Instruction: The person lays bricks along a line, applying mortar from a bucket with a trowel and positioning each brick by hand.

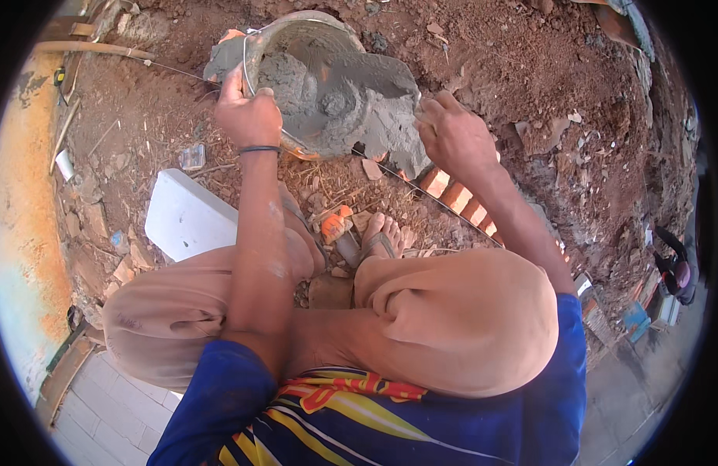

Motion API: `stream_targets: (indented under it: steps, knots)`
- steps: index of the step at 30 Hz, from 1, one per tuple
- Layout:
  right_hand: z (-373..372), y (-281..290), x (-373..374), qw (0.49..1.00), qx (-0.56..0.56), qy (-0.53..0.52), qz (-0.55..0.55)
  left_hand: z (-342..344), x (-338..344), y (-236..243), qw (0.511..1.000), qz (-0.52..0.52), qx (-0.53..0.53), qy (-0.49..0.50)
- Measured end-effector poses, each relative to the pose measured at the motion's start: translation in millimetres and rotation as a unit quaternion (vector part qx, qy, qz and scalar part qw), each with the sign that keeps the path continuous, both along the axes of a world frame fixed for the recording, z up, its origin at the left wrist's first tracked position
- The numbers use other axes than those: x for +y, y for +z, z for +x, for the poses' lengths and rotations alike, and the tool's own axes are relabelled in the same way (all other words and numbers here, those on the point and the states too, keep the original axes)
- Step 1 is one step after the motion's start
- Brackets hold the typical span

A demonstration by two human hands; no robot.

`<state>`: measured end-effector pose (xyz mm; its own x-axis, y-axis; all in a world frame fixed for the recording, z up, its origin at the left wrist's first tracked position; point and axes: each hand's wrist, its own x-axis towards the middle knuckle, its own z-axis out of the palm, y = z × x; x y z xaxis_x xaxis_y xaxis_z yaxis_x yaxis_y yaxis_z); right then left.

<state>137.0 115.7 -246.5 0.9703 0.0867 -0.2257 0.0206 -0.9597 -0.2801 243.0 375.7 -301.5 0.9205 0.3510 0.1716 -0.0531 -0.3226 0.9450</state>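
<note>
A bucket (339,22) of wet grey mortar (297,89) stands tilted in front of me, its wire handle at the left side. My left hand (250,116) is closed on the bucket's left rim by that handle. Over the right part of the bucket lies a mortar-coated trowel (378,74). My right hand (454,136) is closed around its handle end, which the fingers mostly hide. Below the blade, mortar (405,144) spreads to the end of a row of orange bricks (456,196), beside a taut string (440,203).
A white block (190,213) lies left of my legs. Broken brick (336,224) and rubble lie around my feet. A stained wall (25,210) runs along the left, with a wooden stick (91,48) near its far end. Loose reddish soil (522,70) rises at the right.
</note>
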Motion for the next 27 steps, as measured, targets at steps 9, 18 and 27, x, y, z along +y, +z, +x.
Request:
stream_targets:
  steps: [9,18,27]
  knots:
    - [39,-54,-19,0.98,0.129,0.146,0.042,-20,-60,20,0.994,-0.001,-0.014,-0.109]
    - [-35,-62,-43,0.761,0.355,-0.194,0.507,-22,-47,1,0.998,-0.011,0.024,-0.052]
    - [-97,-123,5,0.965,-0.09,-0.117,0.217,19,12,4,0.994,-0.053,-0.069,0.061]
